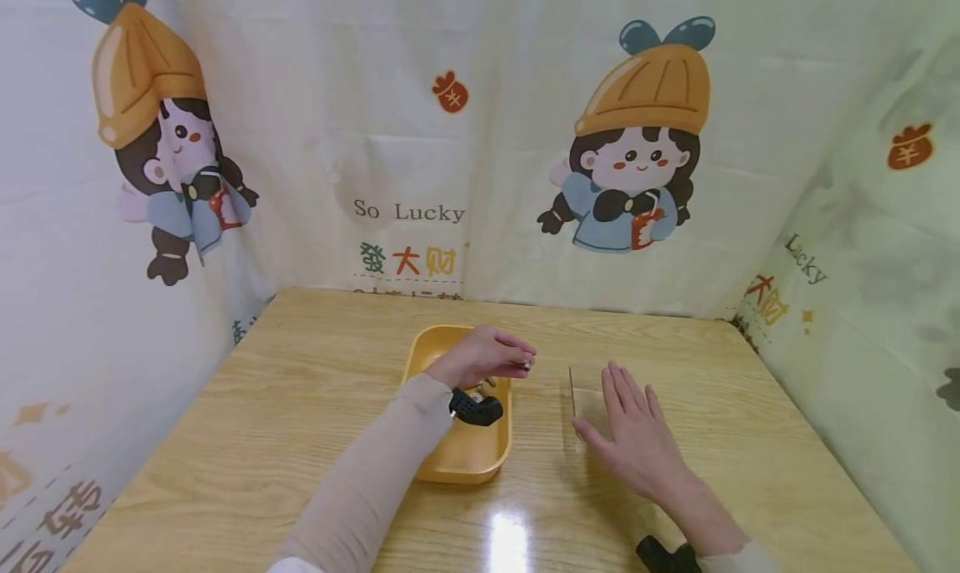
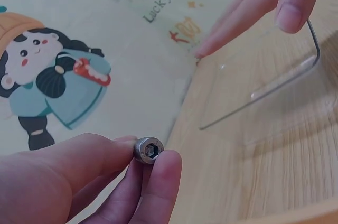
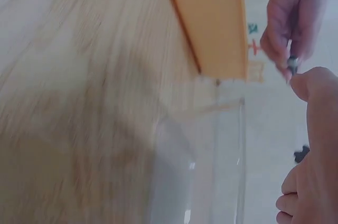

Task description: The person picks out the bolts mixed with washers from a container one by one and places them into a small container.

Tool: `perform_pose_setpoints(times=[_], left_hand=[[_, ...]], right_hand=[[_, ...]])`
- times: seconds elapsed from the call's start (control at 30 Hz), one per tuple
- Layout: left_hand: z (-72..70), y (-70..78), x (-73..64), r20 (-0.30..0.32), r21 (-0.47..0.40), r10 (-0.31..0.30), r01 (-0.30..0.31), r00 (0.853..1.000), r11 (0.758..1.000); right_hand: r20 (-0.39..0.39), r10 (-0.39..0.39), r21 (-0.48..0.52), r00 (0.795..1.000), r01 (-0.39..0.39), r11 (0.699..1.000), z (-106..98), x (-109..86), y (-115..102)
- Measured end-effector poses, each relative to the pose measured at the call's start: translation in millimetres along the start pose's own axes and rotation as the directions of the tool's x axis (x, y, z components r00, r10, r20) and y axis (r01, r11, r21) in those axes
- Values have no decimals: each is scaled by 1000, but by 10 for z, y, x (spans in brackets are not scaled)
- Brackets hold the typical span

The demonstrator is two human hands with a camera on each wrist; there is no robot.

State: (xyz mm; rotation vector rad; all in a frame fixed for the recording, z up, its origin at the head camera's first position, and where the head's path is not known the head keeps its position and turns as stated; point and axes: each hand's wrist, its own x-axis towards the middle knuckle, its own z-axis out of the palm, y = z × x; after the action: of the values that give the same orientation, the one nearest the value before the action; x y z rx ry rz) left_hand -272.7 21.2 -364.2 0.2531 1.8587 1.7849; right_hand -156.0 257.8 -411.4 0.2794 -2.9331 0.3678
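Observation:
My left hand (image 1: 491, 356) is over the far right part of an orange tray (image 1: 468, 464). Between thumb and fingers it pinches a metal socket-head screw (image 2: 148, 150), its hex recess facing the left wrist camera; the shank is hidden by the fingers. Small metal parts (image 1: 482, 391) lie in the tray, partly covered by the wrist. To the right, my right hand (image 1: 637, 439) has its fingers straight, above a clear plastic box (image 1: 588, 404) with a thin dark-looking rim. Whether the hand touches the box, I cannot tell.
Both items stand on a wood-grain table (image 1: 322, 381). A printed curtain (image 1: 510, 164) hangs behind the table and along both sides. A black wrist camera mount (image 1: 476, 408) on the left arm hangs over the tray.

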Motion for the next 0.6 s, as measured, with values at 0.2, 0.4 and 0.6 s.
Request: perform_pose_setpoints(times=[0.2, 0.4, 0.6], left_hand=[[124, 22, 46, 35, 41, 19, -21, 999, 999], [283, 49, 116, 49, 40, 0, -2, 999, 999], [473, 69, 169, 58, 56, -4, 1, 998, 998]], right_hand=[[9, 44, 3, 999, -44, 999, -2, -72, 163], [4, 63, -6, 998, -63, 998, 59, -83, 290], [6, 73, -16, 997, -73, 997, 146, -89, 360]])
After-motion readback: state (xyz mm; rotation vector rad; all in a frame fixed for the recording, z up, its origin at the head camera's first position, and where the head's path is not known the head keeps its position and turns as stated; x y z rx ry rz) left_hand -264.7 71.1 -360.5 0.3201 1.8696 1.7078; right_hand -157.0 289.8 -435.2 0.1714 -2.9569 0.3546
